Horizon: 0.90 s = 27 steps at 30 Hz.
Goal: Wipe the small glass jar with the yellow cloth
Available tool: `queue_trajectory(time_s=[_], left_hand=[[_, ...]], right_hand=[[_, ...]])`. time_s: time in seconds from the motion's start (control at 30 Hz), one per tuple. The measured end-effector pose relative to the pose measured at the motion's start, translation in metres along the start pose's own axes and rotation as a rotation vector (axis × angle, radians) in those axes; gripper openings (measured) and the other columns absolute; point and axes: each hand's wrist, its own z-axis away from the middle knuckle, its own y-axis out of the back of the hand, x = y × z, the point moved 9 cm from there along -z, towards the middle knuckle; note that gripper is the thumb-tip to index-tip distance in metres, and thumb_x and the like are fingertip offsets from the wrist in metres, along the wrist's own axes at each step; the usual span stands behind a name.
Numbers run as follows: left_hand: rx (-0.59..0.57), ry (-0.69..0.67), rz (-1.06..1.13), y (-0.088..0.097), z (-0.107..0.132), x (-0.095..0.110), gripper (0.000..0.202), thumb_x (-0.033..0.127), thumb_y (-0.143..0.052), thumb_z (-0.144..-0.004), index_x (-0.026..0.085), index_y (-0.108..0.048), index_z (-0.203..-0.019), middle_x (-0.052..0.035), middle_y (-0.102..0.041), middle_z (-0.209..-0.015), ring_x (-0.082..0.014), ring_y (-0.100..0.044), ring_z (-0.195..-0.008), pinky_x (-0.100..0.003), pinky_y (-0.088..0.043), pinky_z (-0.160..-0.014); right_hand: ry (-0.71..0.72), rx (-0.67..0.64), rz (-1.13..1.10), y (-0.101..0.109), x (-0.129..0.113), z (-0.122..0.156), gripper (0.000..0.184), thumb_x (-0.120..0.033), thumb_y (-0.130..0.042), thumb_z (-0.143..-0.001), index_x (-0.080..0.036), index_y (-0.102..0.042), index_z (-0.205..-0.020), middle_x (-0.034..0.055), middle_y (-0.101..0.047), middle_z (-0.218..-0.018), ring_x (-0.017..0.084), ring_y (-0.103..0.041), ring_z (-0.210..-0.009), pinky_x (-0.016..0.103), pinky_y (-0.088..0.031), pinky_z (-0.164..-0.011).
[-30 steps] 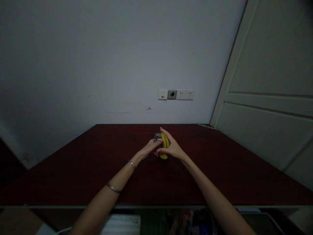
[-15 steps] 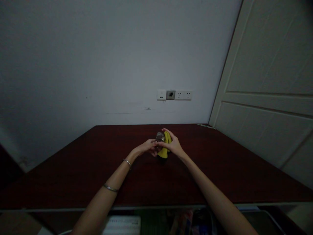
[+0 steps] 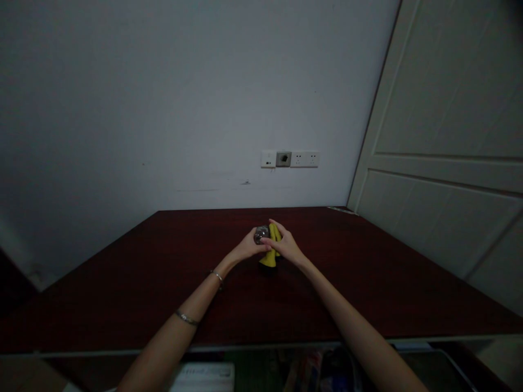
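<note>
Over the middle of the dark red table, both of my hands meet around a small bundle. My left hand (image 3: 247, 247) is closed on a small rounded, shiny, see-through grey-brown object (image 3: 261, 234), whose kind I cannot make out. My right hand (image 3: 288, 248) grips a soft-looking yellow piece, perhaps a cloth (image 3: 268, 259), pressed against the shiny object's right side. Its lower end hangs below the fingers and looks dark. The right thumb reaches across toward the shiny object, close to the left thumb. Fingers hide parts of both things.
The dark red table (image 3: 122, 288) runs back to a pale wall with a row of sockets (image 3: 298, 159). A cream panelled door (image 3: 441, 179) stands at the right. Below the table's front edge lie a white box-like item (image 3: 204, 377) and several dim things.
Both hands have moved slightly left, and the shiny object has turned so its rounded face shows more. The left fingers have shifted around it; the yellow piece has moved left as well.
</note>
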Motion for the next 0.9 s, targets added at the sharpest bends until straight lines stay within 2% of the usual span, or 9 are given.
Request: queue_trajectory(time_s=[0.13,0.27,0.4,0.47,0.53,0.63,0.7,0.8,0.9], left_hand=[[0.069,0.011,-0.047,0.005,0.001,0.001,0.069,0.036,-0.082,-0.047,0.012,-0.047,-0.102,-0.0071,-0.059,-0.096,-0.0162,-0.058,-0.082,-0.029,-0.047,-0.074],[0.087,-0.016,-0.065,0.003,0.003,0.009,0.068,0.031,-0.082,-0.046,0.012,-0.047,-0.102,-0.0068,-0.059,-0.096,-0.0172,-0.058,-0.084,-0.032,-0.047,-0.076],[0.112,-0.055,-0.090,0.004,0.004,0.013,0.070,0.029,-0.082,-0.047,0.012,-0.047,-0.106,-0.0090,-0.060,-0.100,-0.0193,-0.058,-0.090,-0.033,-0.046,-0.081],[0.131,-0.062,-0.119,0.007,0.004,0.010,0.070,0.029,-0.081,-0.048,0.013,-0.047,-0.107,-0.0094,-0.060,-0.102,-0.0199,-0.058,-0.092,-0.034,-0.046,-0.082],[0.148,-0.071,-0.151,0.011,0.003,0.007,0.069,0.030,-0.081,-0.049,0.012,-0.047,-0.107,-0.0099,-0.059,-0.103,-0.0202,-0.057,-0.093,-0.035,-0.045,-0.083],[0.138,-0.089,-0.174,0.010,0.003,0.005,0.070,0.030,-0.080,-0.051,0.013,-0.046,-0.109,-0.0110,-0.059,-0.105,-0.0206,-0.057,-0.094,-0.036,-0.045,-0.084],[0.128,-0.104,-0.196,0.008,0.004,0.008,0.072,0.030,-0.080,-0.051,0.014,-0.044,-0.112,-0.0111,-0.058,-0.107,-0.0210,-0.057,-0.096,-0.036,-0.045,-0.085],[0.111,-0.125,-0.285,0.003,0.009,0.017,0.077,0.031,-0.080,-0.050,0.015,-0.043,-0.115,-0.0103,-0.058,-0.108,-0.0221,-0.056,-0.099,-0.036,-0.044,-0.086],[0.075,-0.127,-0.389,-0.005,0.013,0.025,0.082,0.034,-0.082,-0.047,0.016,-0.043,-0.117,-0.0093,-0.059,-0.107,-0.0231,-0.057,-0.098,-0.035,-0.044,-0.086]], right_hand=[[0.014,-0.027,0.025,-0.001,0.001,0.001,0.073,-0.045,-0.069,-0.064,-0.019,-0.045,-0.127,0.0117,-0.048,-0.129,0.026,-0.041,-0.124,0.042,-0.030,-0.105],[-0.006,-0.036,-0.031,-0.002,0.006,-0.002,0.067,-0.055,-0.057,-0.071,-0.022,-0.044,-0.128,0.0088,-0.042,-0.136,0.023,-0.036,-0.128,0.042,-0.024,-0.108],[-0.069,-0.032,-0.167,-0.006,0.010,-0.004,0.063,-0.061,-0.043,-0.078,-0.023,-0.046,-0.127,0.0062,-0.046,-0.134,0.023,-0.039,-0.126,0.043,-0.026,-0.108],[-0.036,-0.010,-0.192,-0.007,0.004,-0.003,0.059,-0.059,-0.041,-0.080,-0.024,-0.047,-0.127,0.0052,-0.049,-0.132,0.022,-0.041,-0.125,0.042,-0.028,-0.107],[0.059,0.004,-0.152,-0.007,-0.009,0.000,0.052,-0.055,-0.042,-0.082,-0.024,-0.051,-0.124,0.0045,-0.048,-0.133,0.021,-0.040,-0.126,0.041,-0.026,-0.108],[0.227,-0.024,-0.049,-0.009,-0.032,0.006,0.042,-0.047,-0.045,-0.084,-0.026,-0.056,-0.119,0.0032,-0.044,-0.136,0.020,-0.038,-0.127,0.040,-0.025,-0.109],[0.279,-0.060,-0.005,-0.009,-0.039,0.009,0.038,-0.044,-0.046,-0.085,-0.027,-0.057,-0.117,0.0026,-0.045,-0.135,0.020,-0.039,-0.127,0.042,-0.026,-0.108],[0.270,-0.077,0.016,-0.004,-0.038,0.006,0.036,-0.042,-0.048,-0.084,-0.027,-0.058,-0.115,0.0026,-0.049,-0.132,0.020,-0.043,-0.124,0.042,-0.029,-0.107],[0.172,-0.049,0.005,0.005,-0.027,0.000,0.037,-0.043,-0.049,-0.083,-0.025,-0.059,-0.114,0.0034,-0.055,-0.126,0.021,-0.049,-0.118,0.043,-0.032,-0.105]])
